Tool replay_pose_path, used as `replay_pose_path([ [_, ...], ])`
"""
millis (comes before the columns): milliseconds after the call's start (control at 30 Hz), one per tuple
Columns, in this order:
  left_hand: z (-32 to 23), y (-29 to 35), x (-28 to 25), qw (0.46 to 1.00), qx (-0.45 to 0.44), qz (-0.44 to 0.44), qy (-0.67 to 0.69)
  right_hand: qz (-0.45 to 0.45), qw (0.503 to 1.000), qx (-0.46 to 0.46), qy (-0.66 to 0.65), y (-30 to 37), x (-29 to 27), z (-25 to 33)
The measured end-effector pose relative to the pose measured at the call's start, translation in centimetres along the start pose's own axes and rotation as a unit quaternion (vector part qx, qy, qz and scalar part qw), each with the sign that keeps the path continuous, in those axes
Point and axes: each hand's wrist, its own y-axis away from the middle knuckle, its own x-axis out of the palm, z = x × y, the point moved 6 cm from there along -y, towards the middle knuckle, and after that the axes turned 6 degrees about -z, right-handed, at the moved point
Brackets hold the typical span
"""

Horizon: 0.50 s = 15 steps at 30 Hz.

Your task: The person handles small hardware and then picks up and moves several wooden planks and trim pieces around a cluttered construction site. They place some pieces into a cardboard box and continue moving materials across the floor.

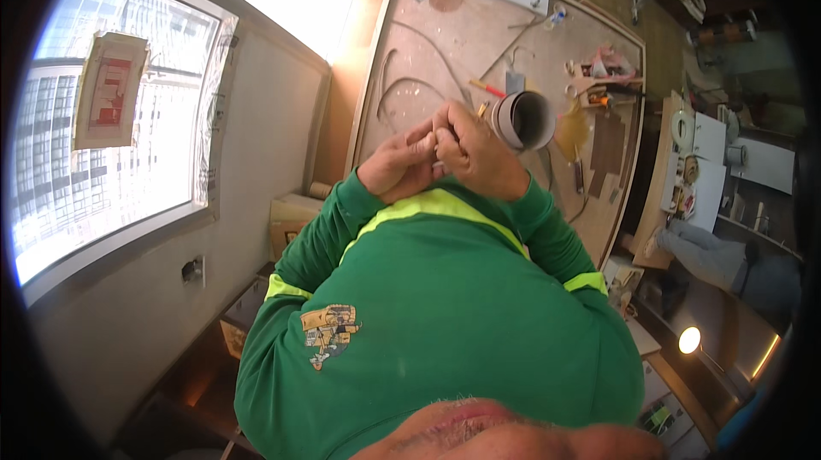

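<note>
At frame centre our left hand (400, 162) and right hand (473, 150) press together, fingers curled tight around something too small to identify. We should keep it over the counter (445, 41), beside the grey pipe section (523, 119).

A small pale object (438, 149), mostly hidden, sits pinched between the fingertips of both hands, held above the worktop (428, 41), just beside a grey pipe section (523, 119).
</note>
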Motion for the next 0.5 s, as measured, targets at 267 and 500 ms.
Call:
replay_pose_path([
  [267,-0.3,0.8,-0.3,1.000,0.003,-0.002,0.001,0.033,0.999,0.024,-0.028,-0.3,0.7,-0.2],
  [500,-0.4,0.5,-0.3,1.000,0.025,0.016,-0.006,0.064,0.978,0.061,-0.187,-0.3,1.0,0.0],
])
